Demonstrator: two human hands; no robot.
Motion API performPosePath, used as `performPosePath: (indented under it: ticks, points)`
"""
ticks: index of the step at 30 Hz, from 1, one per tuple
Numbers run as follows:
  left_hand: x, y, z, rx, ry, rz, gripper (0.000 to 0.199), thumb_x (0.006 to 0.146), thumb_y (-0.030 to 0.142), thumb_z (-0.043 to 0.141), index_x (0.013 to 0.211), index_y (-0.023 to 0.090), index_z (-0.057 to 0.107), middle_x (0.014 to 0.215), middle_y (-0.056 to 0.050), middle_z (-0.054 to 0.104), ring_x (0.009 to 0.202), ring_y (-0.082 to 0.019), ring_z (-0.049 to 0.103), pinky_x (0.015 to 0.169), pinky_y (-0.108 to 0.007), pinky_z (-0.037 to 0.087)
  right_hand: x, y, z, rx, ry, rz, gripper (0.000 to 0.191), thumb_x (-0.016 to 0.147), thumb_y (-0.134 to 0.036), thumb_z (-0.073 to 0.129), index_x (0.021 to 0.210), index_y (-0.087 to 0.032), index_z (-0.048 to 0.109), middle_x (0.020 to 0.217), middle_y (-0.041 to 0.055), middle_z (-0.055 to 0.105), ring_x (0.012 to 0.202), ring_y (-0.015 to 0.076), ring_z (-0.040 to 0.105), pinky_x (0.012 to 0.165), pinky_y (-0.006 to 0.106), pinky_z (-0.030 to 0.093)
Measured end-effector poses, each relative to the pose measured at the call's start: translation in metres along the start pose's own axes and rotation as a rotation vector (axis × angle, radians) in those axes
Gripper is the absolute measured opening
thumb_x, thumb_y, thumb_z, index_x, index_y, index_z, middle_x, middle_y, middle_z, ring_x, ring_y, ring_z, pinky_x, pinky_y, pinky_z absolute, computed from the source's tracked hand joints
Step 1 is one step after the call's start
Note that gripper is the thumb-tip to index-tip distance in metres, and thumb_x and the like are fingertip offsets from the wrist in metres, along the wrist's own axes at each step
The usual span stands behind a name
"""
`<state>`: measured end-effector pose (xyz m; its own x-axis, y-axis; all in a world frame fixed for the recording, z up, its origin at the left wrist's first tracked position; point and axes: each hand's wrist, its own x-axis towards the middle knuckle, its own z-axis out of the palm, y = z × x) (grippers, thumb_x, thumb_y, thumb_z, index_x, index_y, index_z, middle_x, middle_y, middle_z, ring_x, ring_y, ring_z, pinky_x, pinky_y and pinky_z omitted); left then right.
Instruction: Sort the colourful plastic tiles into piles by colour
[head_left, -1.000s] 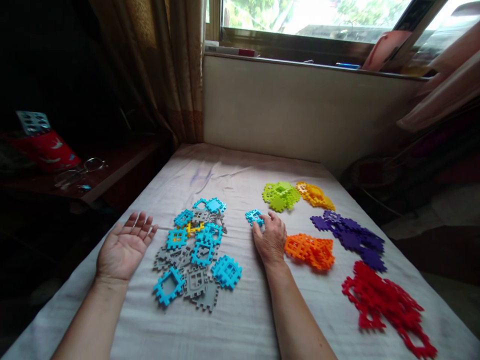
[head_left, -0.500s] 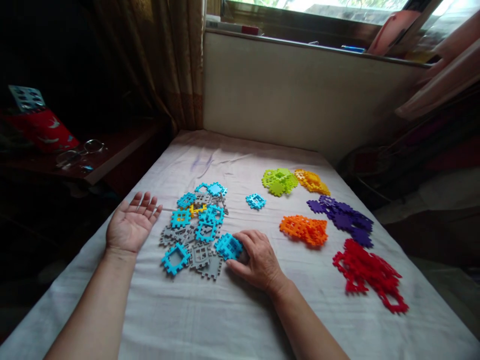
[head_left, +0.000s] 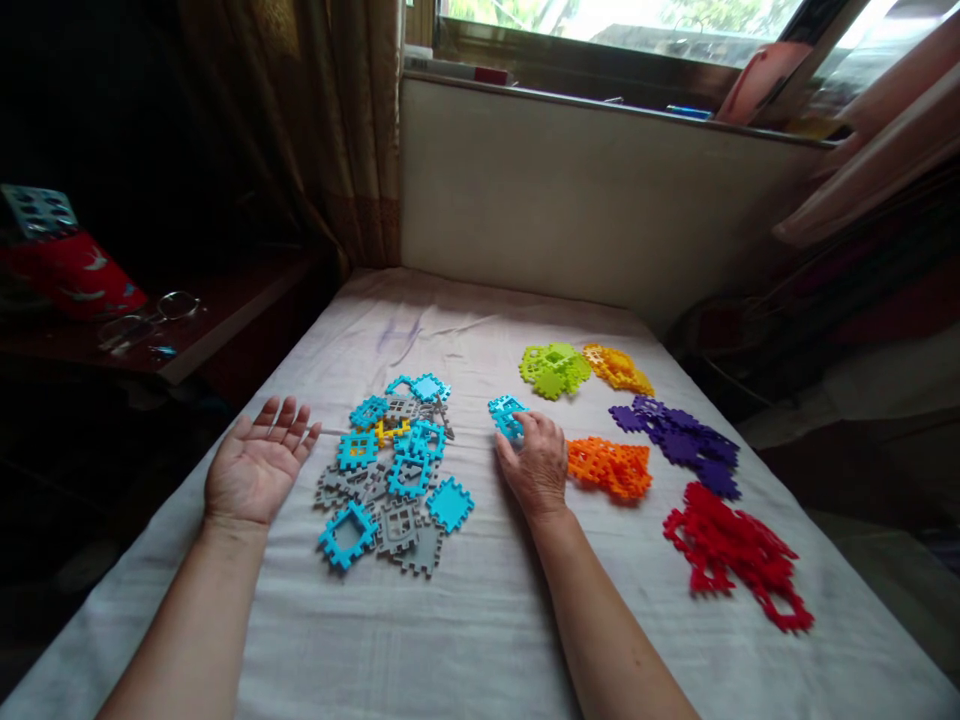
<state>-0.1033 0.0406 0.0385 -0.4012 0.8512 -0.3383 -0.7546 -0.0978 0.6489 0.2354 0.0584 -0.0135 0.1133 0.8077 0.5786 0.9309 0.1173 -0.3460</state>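
Note:
My right hand (head_left: 536,460) is closed on a blue interlocking tile (head_left: 508,418) at the middle of the bed sheet. Blue pieces overlap under its fingertips, so I cannot tell held from lying ones. Palm up, my left hand (head_left: 259,465) rests open on the sheet with nothing in it. Between the hands lies a mixed pile: grey tiles (head_left: 420,550), a blue square frame (head_left: 349,533), a solid blue tile (head_left: 451,503) and a yellow piece (head_left: 391,431) partly covered by others.
To the right lie heaps of lime green tiles (head_left: 553,372), yellow tiles (head_left: 619,369), orange tiles (head_left: 611,468), purple tiles (head_left: 679,440) and red tiles (head_left: 735,550). Glasses (head_left: 150,320) and a red pouch (head_left: 82,275) sit on a dark side table (head_left: 217,310).
My right hand has carried a blue latticed tile from the mixed pile forward and right to the separate blue piece. A solid blue tile now shows where it was. The left hand stays put.

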Motion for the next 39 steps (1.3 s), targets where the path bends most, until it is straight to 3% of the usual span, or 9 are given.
performPosePath:
  ticks: [7, 13, 17, 20, 23, 29, 32, 39]
  points:
    - [0.002, -0.001, -0.002, 0.036, -0.007, 0.013, 0.027, 0.093, 0.035, 0.044, 0.095, 0.021, 0.068, 0.1, -0.006, 0.075, 0.095, -0.021, 0.072, 0.079, -0.039, 0.062, -0.001, 0.009, 0.011, -0.024, -0.01, 0.052, 0.024, 0.086, -0.033, 0.061, 0.105, -0.02, 0.069, 0.114, 0.0133, 0.063, 0.101, 0.0287, 0.053, 0.088, 0.042, 0.043]
    - [0.001, -0.002, -0.001, 0.048, -0.005, 0.025, 0.027, 0.093, 0.034, 0.044, 0.092, 0.021, 0.068, 0.099, -0.005, 0.075, 0.095, -0.021, 0.072, 0.078, -0.039, 0.063, -0.005, 0.0, -0.005, 0.154, 0.005, -0.017, 0.016, 0.088, -0.028, 0.059, 0.098, -0.022, 0.07, 0.117, 0.0119, 0.064, 0.106, 0.0273, 0.057, 0.091, 0.043, 0.045]
    - [0.001, -0.002, 0.001, 0.048, 0.003, 0.02, 0.029, 0.093, 0.034, 0.043, 0.092, 0.021, 0.068, 0.098, -0.005, 0.075, 0.093, -0.021, 0.072, 0.076, -0.038, 0.063, -0.025, -0.019, -0.027, 0.391, -0.253, -0.164, 0.011, 0.086, -0.03, 0.064, 0.094, -0.023, 0.069, 0.098, 0.0062, 0.07, 0.092, 0.0218, 0.062, 0.085, 0.036, 0.047]
    - [0.001, -0.002, 0.001, 0.043, 0.004, 0.016, 0.029, 0.094, 0.035, 0.042, 0.091, 0.021, 0.068, 0.097, -0.005, 0.075, 0.094, -0.021, 0.072, 0.076, -0.038, 0.063, -0.04, -0.032, -0.041, 0.442, -0.432, -0.273, 0.026, 0.077, -0.033, 0.075, 0.101, -0.023, 0.068, 0.103, 0.006, 0.07, 0.096, 0.0232, 0.062, 0.086, 0.038, 0.046]
    - [0.001, -0.001, 0.0, 0.033, -0.006, 0.011, 0.027, 0.093, 0.036, 0.044, 0.092, 0.022, 0.068, 0.099, -0.005, 0.075, 0.095, -0.021, 0.072, 0.078, -0.039, 0.063, -0.045, -0.036, -0.048, 0.446, -0.49, -0.352, 0.036, 0.074, -0.033, 0.079, 0.106, -0.023, 0.067, 0.107, 0.006, 0.069, 0.098, 0.0238, 0.061, 0.086, 0.04, 0.045]
    - [0.002, -0.001, -0.002, 0.028, -0.013, 0.01, 0.025, 0.091, 0.035, 0.047, 0.094, 0.021, 0.068, 0.1, -0.006, 0.075, 0.096, -0.021, 0.071, 0.08, -0.039, 0.062, -0.039, -0.031, -0.038, 0.379, -0.358, -0.395, 0.033, 0.079, -0.027, 0.073, 0.111, -0.022, 0.064, 0.11, 0.0077, 0.07, 0.1, 0.0239, 0.062, 0.086, 0.039, 0.046]
    - [0.002, -0.001, -0.002, 0.028, -0.013, 0.013, 0.024, 0.091, 0.035, 0.048, 0.094, 0.021, 0.067, 0.1, -0.006, 0.075, 0.096, -0.021, 0.071, 0.08, -0.039, 0.062, -0.033, -0.027, -0.028, 0.328, -0.225, -0.369, 0.032, 0.081, -0.029, 0.071, 0.111, -0.02, 0.064, 0.112, 0.0095, 0.07, 0.102, 0.0247, 0.062, 0.09, 0.04, 0.047]
    - [0.004, -0.001, -0.004, 0.026, -0.02, 0.001, 0.023, 0.09, 0.035, 0.049, 0.095, 0.021, 0.067, 0.101, -0.006, 0.074, 0.097, -0.022, 0.07, 0.081, -0.041, 0.062, -0.018, -0.014, -0.013, 0.19, -0.083, -0.286, 0.028, 0.087, -0.034, 0.066, 0.111, -0.02, 0.066, 0.113, 0.0103, 0.07, 0.103, 0.0243, 0.061, 0.09, 0.038, 0.045]
